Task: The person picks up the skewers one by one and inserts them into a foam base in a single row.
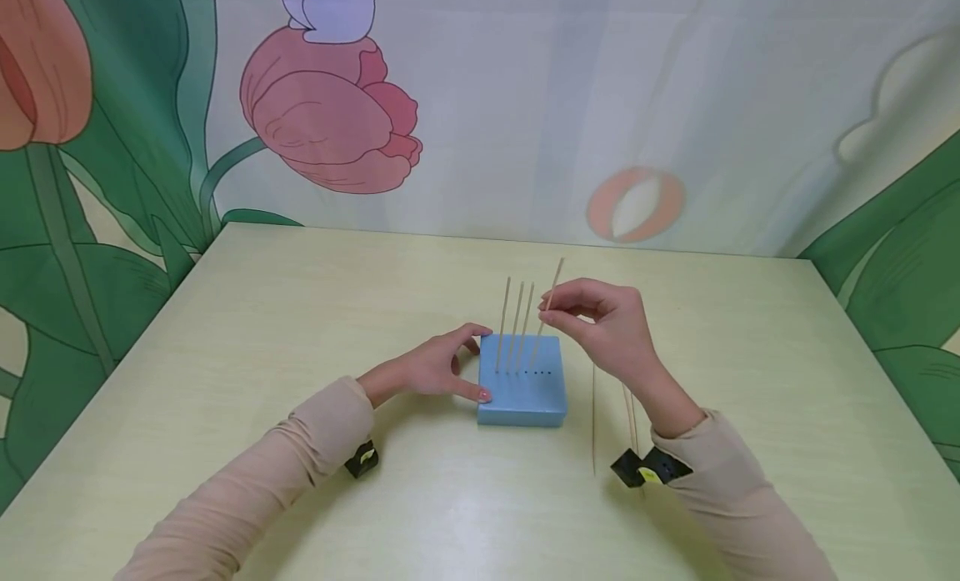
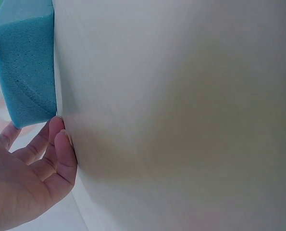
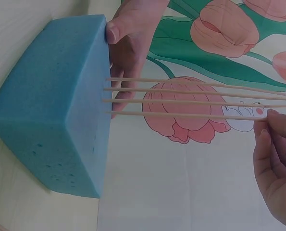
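Pinched in the right hand (image 1: 600, 327) is a skewer (image 1: 546, 314), its tip set in the foam block (image 1: 522, 389). Beside it three skewers (image 1: 515, 323) stand upright. The block's side is braced by the left hand (image 1: 435, 368), fingers spread, on the desk (image 1: 262, 314). Spare skewers (image 1: 611, 423) lie beside it.

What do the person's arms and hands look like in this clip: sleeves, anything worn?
Both arms wear long beige sleeves reaching the wrists. Each wrist carries a small black camera unit with a yellowish mark, left and right. The left hand and right hand are bare, without gloves.
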Motion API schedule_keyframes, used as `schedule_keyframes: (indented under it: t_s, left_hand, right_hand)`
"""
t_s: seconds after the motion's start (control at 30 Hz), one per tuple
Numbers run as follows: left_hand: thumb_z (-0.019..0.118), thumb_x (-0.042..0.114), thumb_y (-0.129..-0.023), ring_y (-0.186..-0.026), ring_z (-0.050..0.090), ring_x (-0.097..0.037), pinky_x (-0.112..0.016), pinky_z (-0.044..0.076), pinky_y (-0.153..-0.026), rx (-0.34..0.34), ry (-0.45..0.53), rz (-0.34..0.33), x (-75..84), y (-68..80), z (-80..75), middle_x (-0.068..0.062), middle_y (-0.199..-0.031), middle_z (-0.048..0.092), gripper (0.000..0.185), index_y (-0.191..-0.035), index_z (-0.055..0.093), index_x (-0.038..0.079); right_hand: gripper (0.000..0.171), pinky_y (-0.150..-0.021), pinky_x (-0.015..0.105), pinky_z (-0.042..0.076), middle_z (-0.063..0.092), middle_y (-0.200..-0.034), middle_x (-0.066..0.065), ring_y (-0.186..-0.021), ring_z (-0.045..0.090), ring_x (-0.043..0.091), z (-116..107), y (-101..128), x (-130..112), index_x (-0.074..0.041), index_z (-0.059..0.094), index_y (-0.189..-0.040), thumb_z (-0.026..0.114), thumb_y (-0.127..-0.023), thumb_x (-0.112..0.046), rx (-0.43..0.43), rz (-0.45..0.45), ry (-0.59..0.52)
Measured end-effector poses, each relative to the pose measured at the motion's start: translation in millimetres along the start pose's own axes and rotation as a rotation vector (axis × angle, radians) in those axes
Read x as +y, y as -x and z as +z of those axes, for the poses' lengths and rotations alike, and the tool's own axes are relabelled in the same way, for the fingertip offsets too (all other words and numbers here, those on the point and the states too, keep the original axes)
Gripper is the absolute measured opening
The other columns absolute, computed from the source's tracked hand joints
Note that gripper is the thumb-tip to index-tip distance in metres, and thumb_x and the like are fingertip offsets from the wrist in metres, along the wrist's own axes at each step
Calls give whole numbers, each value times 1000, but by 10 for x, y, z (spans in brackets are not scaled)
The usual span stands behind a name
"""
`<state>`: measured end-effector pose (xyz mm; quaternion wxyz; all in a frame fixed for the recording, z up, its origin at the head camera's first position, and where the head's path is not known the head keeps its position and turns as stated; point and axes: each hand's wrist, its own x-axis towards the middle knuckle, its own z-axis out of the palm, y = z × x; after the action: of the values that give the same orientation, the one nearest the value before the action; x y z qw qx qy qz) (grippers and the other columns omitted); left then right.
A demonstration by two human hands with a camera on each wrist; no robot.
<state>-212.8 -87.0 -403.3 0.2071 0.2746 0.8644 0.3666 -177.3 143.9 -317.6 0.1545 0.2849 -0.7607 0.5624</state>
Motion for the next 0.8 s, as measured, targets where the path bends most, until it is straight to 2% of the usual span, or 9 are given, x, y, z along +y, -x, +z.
schedule_keyframes:
  t_s: [0.8]
  left_hand:
    - [78,32,-71,-71,48,-18,-27,40,-69,-1,-5,0,-2,-1,-3,-12,-120,47,84,-136,30,13]
  right_hand:
    - [9,-68,23,50,65,-80,18,-72,62,6,15,-6,-2,8,65,-78,67,-72,15,7,-3,5]
